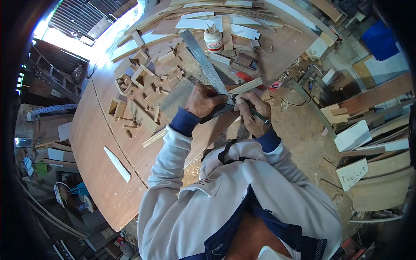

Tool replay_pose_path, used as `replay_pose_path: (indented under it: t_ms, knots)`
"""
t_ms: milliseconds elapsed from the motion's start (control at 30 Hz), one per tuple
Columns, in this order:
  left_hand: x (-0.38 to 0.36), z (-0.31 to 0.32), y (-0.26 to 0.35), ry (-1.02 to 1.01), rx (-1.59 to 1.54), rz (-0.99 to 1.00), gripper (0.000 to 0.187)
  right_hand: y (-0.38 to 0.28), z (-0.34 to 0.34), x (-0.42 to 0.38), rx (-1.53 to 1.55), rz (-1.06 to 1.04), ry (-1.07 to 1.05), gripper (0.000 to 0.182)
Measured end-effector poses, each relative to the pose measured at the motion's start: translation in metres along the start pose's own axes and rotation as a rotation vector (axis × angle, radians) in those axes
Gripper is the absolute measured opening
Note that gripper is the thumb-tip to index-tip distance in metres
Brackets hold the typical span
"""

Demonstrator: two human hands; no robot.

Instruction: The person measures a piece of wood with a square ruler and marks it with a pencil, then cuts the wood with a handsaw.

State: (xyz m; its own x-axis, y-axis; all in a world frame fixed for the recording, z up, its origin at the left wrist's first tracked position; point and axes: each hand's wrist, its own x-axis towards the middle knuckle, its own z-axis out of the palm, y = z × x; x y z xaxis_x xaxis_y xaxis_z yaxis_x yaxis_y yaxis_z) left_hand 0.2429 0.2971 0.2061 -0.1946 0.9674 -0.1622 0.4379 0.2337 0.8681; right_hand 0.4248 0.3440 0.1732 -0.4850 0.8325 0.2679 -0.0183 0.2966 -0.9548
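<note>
My left hand is closed at the near end of a long metal ruler, thumb reaching toward its edge. The ruler slants away across the workbench. In my right hand is a dark pen or pencil, its back end sticking out toward my wrist. Its tip is too small to make out, close to the ruler's near end. Beyond the right hand lies a short wooden strip. Under and beside the left hand is a grey sheet, and a dark flat piece is partly hidden by the hands.
Small wood offcuts are heaped on the left of the wooden workbench. A white jar holding thin sticks stands beyond the ruler. A white strip lies at left. Boards lean at right; long strips line the far edge.
</note>
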Motion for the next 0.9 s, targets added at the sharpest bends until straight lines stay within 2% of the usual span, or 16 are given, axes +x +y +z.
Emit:
replay_pose_path:
  t_ms: [233, 300, 333, 400, 433, 500, 633, 700, 733, 833, 900]
  knots:
    - [-0.001, 0.002, -0.013, 0.032, -0.049, 0.031, 0.025, 0.009, 0.002, -0.004, 0.039, 0.011, -0.012, 0.015]
    - [-0.006, -0.004, -0.004, 0.064, 0.024, -0.002, 0.026, 0.012, -0.007, -0.007, -0.051, 0.124, -0.143, 0.018]
    - [-0.006, -0.005, -0.004, 0.064, 0.023, 0.000, 0.026, 0.016, -0.006, -0.009, -0.052, 0.122, -0.143, 0.018]
    - [-0.005, -0.005, -0.008, 0.104, -0.012, -0.007, 0.026, 0.023, -0.002, -0.009, 0.103, 0.371, -0.058, 0.024]
    - [-0.005, -0.004, -0.009, 0.105, -0.012, -0.008, 0.026, 0.025, 0.000, -0.009, 0.104, 0.372, -0.059, 0.024]
    - [-0.004, -0.001, -0.010, 0.059, -0.066, -0.006, 0.028, 0.019, 0.009, -0.007, 0.290, 0.531, -0.176, 0.030]
    - [-0.006, 0.001, -0.010, -0.037, -0.140, -0.037, 0.025, 0.023, 0.023, -0.008, 0.290, 0.417, -0.119, 0.032]
    - [-0.004, -0.002, -0.027, -0.183, -0.413, 0.092, 0.022, 0.016, 0.017, -0.006, 0.260, 0.364, -0.089, 0.030]
    - [-0.003, -0.005, -0.034, -0.179, -0.415, 0.090, 0.022, 0.014, 0.013, -0.007, 0.259, 0.364, -0.093, 0.030]
    - [-0.001, -0.018, -0.039, -0.212, -0.389, 0.010, 0.021, 0.009, -0.003, -0.011, 0.322, 0.356, -0.015, 0.028]
    - [-0.002, -0.022, -0.038, -0.205, -0.639, -0.058, 0.021, 0.009, -0.019, -0.014, 0.310, 0.288, 0.057, 0.026]
